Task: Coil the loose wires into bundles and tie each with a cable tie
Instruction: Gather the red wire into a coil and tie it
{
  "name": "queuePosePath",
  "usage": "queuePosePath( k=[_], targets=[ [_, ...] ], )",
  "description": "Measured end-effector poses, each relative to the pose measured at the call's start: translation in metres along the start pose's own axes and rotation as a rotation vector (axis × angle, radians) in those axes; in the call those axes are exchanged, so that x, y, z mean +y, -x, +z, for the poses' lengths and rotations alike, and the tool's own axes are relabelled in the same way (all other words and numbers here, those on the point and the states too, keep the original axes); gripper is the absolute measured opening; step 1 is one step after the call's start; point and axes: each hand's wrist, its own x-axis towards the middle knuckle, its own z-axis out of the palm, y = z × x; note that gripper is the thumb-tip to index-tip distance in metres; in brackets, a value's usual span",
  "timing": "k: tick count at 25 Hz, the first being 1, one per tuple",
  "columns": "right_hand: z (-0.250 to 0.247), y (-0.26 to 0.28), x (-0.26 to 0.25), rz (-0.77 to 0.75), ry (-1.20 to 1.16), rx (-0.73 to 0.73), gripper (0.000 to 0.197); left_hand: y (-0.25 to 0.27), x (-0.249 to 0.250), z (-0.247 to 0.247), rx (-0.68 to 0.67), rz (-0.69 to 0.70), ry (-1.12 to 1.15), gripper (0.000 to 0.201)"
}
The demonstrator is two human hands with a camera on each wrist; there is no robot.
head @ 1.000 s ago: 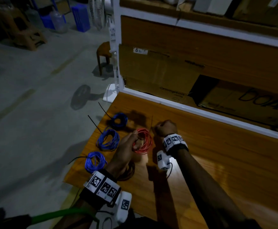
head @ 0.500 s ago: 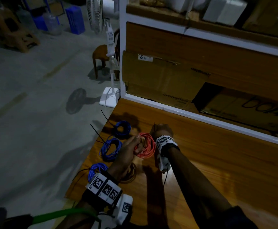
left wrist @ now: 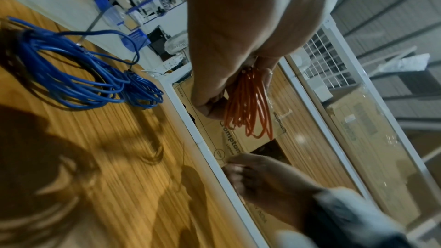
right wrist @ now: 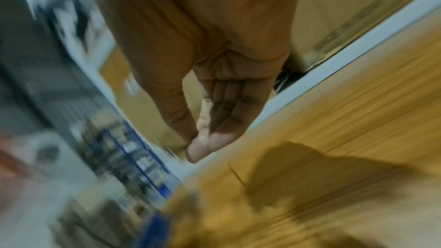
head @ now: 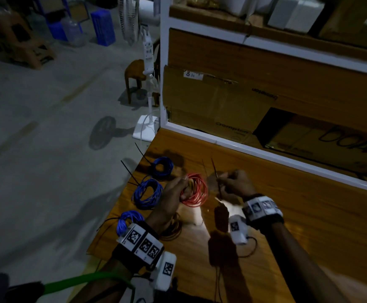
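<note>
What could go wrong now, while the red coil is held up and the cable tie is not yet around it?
1. The left hand grips the red coil on one side only, so the free loops may spring apart before the tie closes.
2. The right hand pinches a thin black cable tie in dim light; it could slip or miss some loops.
3. The blue coils lie close to the table edge; a bump might push one off.

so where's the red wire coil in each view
Head: red wire coil sits just left of centre, gripped by the left hand.
Left wrist: it hangs from the fingers at upper centre.
Right wrist: too blurred to tell.
Shared landmark: white shelf rail along the wooden top's far edge.
</note>
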Motion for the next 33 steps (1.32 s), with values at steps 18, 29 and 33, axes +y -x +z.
queuePosePath(
  k=[18, 29, 33],
  targets=[
    [-0.086, 0.161, 0.091, 0.144, -0.697, 0.054, 0.017, -0.005, -0.013, 0.155, -0.174, 0.052, -0.319, 0.041],
    [-0.112, 0.169, 0.129, 0.008, -0.799, 0.076, 0.010, 0.029, -0.013, 0.219, -0.349, -0.026, -0.379, 0.039],
    [-0.117, 0.170, 0.139, -0.024, -0.806, 0.128, 0.005, 0.039, -0.015, 0.231, -0.404, -0.068, -0.407, 0.040]
  ],
)
